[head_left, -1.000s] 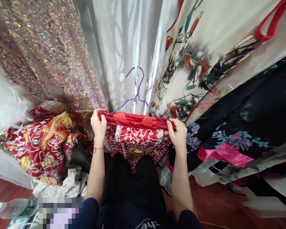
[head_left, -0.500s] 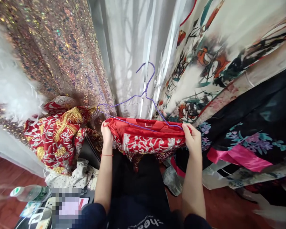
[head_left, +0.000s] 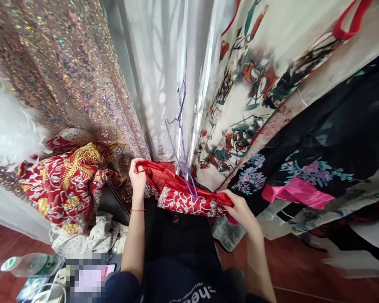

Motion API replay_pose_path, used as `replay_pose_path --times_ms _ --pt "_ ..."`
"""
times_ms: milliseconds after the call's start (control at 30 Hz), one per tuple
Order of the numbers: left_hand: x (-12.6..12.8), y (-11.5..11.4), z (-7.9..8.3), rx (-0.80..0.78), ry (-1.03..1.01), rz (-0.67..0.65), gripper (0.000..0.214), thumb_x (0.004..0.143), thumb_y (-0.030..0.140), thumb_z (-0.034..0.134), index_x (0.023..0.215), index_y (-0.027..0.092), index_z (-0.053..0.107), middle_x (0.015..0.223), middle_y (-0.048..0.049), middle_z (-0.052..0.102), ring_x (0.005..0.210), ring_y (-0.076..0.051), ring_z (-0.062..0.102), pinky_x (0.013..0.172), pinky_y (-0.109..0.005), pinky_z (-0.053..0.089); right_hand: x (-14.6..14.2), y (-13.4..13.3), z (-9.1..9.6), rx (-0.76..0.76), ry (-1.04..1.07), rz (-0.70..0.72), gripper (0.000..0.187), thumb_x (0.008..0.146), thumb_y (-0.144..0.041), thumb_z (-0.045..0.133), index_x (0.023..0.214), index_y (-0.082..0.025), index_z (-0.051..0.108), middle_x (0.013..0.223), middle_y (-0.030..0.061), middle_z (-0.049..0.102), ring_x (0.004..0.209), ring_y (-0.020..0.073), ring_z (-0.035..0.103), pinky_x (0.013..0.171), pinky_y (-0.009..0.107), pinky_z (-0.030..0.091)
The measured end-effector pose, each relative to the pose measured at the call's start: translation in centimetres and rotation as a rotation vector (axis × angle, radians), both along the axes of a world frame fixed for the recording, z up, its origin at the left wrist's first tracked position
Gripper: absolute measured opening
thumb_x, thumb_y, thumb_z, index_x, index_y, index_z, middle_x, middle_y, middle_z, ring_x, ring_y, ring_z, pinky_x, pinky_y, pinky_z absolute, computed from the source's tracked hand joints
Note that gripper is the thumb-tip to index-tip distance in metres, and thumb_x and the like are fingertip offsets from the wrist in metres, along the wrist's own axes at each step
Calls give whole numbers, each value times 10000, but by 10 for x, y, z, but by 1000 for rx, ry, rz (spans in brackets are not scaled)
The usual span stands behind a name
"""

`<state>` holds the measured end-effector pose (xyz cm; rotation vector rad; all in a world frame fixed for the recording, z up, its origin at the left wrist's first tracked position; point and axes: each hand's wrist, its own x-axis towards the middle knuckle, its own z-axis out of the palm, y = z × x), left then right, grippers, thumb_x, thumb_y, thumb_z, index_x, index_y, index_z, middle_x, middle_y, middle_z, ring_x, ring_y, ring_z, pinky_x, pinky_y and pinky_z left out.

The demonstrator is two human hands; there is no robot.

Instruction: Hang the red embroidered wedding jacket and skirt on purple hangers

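Swung nearly edge-on since the earlier frame, the purple hanger (head_left: pixel 179 119) overlaps the red garment (head_left: pixel 205 206) stretched in front of white cloth (head_left: pixel 158 63). Left hand (head_left: pixel 137 173) and right hand (head_left: pixel 241 209) clamp opposite ends of the garment's upper edge, with sequined fabric (head_left: pixel 69 67) hanging to the left.

Over on the left, a dark surface (head_left: pixel 118 254) holds a clear capped bottle (head_left: pixel 34 265), a pale socket block (head_left: pixel 60 276), a flat thing (head_left: pixel 90 278) mostly blurred out and a bunched dotted cloth (head_left: pixel 96 239); below is reddish tiled floor (head_left: pixel 292 269).
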<state>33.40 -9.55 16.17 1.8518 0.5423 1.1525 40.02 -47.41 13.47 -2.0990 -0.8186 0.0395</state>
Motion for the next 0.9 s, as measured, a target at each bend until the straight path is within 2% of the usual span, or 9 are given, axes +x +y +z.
replay_pose_path --times_ms 100,167,233,300,400,533,733,800,900 --pt "-32 -13 11 294 522 -35 45 723 218 555 767 215 562 814 -50 664 940 -273 642 1051 -535 405 -7 13 -8 89 -59 -57 181 836 -194 510 937 -192 660 862 52 729 780 209 690 725 294 519" --pt "-52 -27 16 427 810 -82 170 696 281 666 834 201 607 922 -106 698 1098 -368 617 1107 -676 272 -11 23 -11 176 -112 -103 179 861 -221 524 932 -184 684 868 65 737 784 211 696 724 291 530" --pt "-61 -43 19 536 868 -194 466 691 393 744 1081 172 619 1220 -193 656 1323 -423 492 1151 -713 161 -16 34 -11 236 -155 -105 176 876 -228 541 932 -186 702 883 70 744 805 211 703 750 292 540" --pt "-59 -58 18 641 802 -359 823 673 515 790 1348 149 492 1479 -232 486 1478 -406 320 1204 -665 103 -20 44 -9 267 -184 -86 178 882 -216 552 949 -191 715 909 71 747 828 207 705 767 289 542" --pt "-44 -69 9 678 765 -553 1030 636 571 836 1454 132 388 1535 -245 429 1480 -388 344 1220 -595 187 -25 52 -3 270 -212 -66 179 897 -218 563 955 -197 732 868 57 719 778 184 687 719 269 526" --pt "-37 -61 -6 618 790 -571 581 810 464 735 1284 171 569 1216 -188 694 1164 -358 657 1039 -505 451 -29 53 3 308 -236 -109 126 875 -240 624 860 -197 741 746 22 630 659 150 618 627 245 494" --pt "-41 -54 -19 493 1009 -400 262 711 390 796 859 190 713 853 -146 748 855 -350 731 774 -386 535 -36 63 1 363 -164 -180 126 841 -264 634 775 -182 703 713 24 673 642 161 609 627 256 496" --pt "-39 -48 -15 490 1013 -283 143 829 296 640 762 179 687 860 -168 739 862 -335 731 776 -377 526 -44 73 -2 328 -95 -166 161 841 -302 646 753 -176 693 659 4 652 596 148 578 599 246 473" --pt "-39 -32 4 472 956 -168 233 880 215 479 731 188 656 823 -159 719 840 -305 719 790 -371 515 -60 94 -3 286 65 -39 274 869 -380 650 698 -166 666 555 -38 544 518 112 489 534 220 410"
